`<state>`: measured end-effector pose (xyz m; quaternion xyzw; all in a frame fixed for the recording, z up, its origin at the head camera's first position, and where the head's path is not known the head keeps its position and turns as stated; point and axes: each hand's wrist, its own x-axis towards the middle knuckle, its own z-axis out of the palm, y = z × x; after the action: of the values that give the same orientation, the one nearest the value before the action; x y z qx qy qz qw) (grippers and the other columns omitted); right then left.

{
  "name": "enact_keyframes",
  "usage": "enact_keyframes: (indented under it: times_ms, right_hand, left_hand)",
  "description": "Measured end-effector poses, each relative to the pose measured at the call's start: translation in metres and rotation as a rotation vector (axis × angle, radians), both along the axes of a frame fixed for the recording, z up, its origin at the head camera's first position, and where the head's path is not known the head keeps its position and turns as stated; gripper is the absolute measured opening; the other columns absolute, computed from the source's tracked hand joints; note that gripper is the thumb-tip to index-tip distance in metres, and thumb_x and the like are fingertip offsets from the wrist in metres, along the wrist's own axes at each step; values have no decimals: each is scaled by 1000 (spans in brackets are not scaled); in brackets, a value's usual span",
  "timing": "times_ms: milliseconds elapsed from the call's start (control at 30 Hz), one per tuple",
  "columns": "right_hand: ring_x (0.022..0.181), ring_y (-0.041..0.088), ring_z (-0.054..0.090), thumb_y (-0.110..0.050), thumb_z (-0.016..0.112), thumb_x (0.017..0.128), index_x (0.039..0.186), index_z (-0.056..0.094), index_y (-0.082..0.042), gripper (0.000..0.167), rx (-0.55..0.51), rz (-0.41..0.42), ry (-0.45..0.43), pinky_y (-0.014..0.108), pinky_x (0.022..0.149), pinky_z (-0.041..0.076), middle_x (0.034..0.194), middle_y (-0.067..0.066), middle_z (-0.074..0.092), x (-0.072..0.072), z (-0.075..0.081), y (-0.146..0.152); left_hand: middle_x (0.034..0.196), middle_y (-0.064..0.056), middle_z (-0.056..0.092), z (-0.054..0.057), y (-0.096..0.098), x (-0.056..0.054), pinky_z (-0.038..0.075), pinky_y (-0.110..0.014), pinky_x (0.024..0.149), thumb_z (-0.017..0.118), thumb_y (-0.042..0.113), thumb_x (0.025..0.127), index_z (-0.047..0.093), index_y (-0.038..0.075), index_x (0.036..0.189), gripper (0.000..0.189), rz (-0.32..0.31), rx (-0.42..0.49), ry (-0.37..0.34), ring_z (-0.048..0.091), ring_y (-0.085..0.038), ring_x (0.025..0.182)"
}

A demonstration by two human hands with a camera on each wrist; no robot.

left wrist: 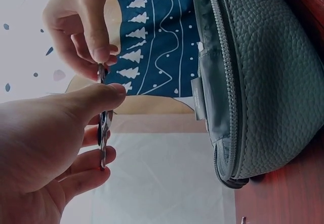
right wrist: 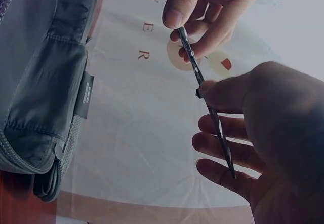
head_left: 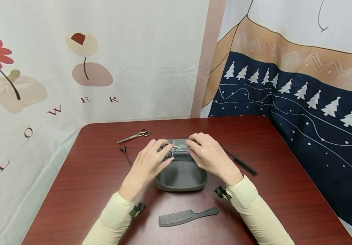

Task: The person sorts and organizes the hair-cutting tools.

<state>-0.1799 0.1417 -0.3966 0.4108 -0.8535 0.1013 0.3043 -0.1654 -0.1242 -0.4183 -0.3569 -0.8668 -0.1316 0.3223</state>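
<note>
Both hands hold a pair of silver scissors above the back part of a grey zip pouch. My left hand pinches the scissors by the handle end, thumb on one side and fingers on the other. At the blade end, my right hand grips them between thumb and fingers. The left wrist view shows the scissors edge-on, apart from the pouch, whose zip is undone. Inside the pouch, the right wrist view shows a lining with a pocket and a small tag; its deeper contents are hidden.
Another pair of scissors lies at the table's back left. Below it is a thin dark tool with a forked tip, partly behind the left hand. A dark comb lies right of the pouch, and a wide grey comb in front.
</note>
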Motion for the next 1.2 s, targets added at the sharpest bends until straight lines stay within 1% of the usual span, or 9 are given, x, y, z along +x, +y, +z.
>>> enact_keyframes:
  times_ms: [100, 233, 400, 500, 600, 800, 1033, 1200]
  right_hand:
    - [110, 27, 72, -17, 88, 99, 129, 78, -7, 34, -5, 0, -21, 43, 94, 63, 123, 10, 76, 0, 1, 0]
    - [124, 31, 72, -27, 88, 100, 139, 74, -6, 47, 4, -7, -55, 49, 108, 61, 134, 13, 76, 0, 1, 1]
    - [141, 35, 66, -39, 86, 101, 152, 67, -5, 64, 34, -27, -116, 54, 123, 54, 151, 15, 71, -1, 2, 4]
    - [149, 36, 61, -46, 85, 101, 158, 62, -7, 73, 46, -40, -150, 57, 128, 49, 160, 16, 65, -1, 1, 5]
    - [154, 37, 56, -52, 83, 100, 163, 58, -10, 80, 39, -46, -165, 58, 131, 45, 167, 15, 59, -1, 1, 5]
    - [159, 39, 51, -53, 83, 99, 167, 53, -11, 85, -22, -40, -167, 61, 133, 41, 171, 15, 55, -2, 2, 10]
    - [160, 40, 50, -50, 84, 97, 167, 54, -12, 85, -85, -50, -198, 63, 133, 40, 171, 14, 55, -8, 3, 20]
    - [161, 38, 49, -47, 84, 97, 168, 54, -15, 84, -126, -65, -253, 63, 135, 38, 171, 13, 54, -12, 3, 29]
  left_hand:
    - [124, -8, 75, 0, -1, 0, 64, -35, 75, 100, 24, 88, 81, 11, 126, 45, 4, -1, 3, 65, -27, 99]
    - [125, -8, 75, 0, -1, -1, 64, -34, 73, 100, 25, 88, 81, 11, 126, 45, 8, -13, 9, 64, -26, 99]
    - [126, -8, 74, 1, -2, -2, 63, -33, 70, 99, 24, 89, 80, 11, 126, 44, 13, -24, 1, 64, -26, 98]
    - [126, -8, 74, 1, -3, -2, 63, -33, 70, 100, 23, 88, 80, 11, 125, 44, 17, -26, -9, 64, -26, 98]
    - [126, -8, 74, 0, -4, -2, 63, -33, 69, 100, 23, 88, 79, 11, 125, 44, 25, -31, -19, 64, -27, 99]
    - [129, -8, 73, -2, -9, -4, 64, -35, 69, 97, 25, 91, 78, 11, 128, 43, 46, -32, -58, 64, -27, 103]
    - [129, -8, 73, -2, -15, -6, 65, -39, 73, 97, 24, 91, 78, 11, 128, 44, 51, -12, -91, 65, -29, 106]
    - [128, -8, 74, -4, -20, -10, 66, -41, 75, 96, 24, 91, 78, 11, 127, 42, 52, 4, -111, 66, -30, 107]
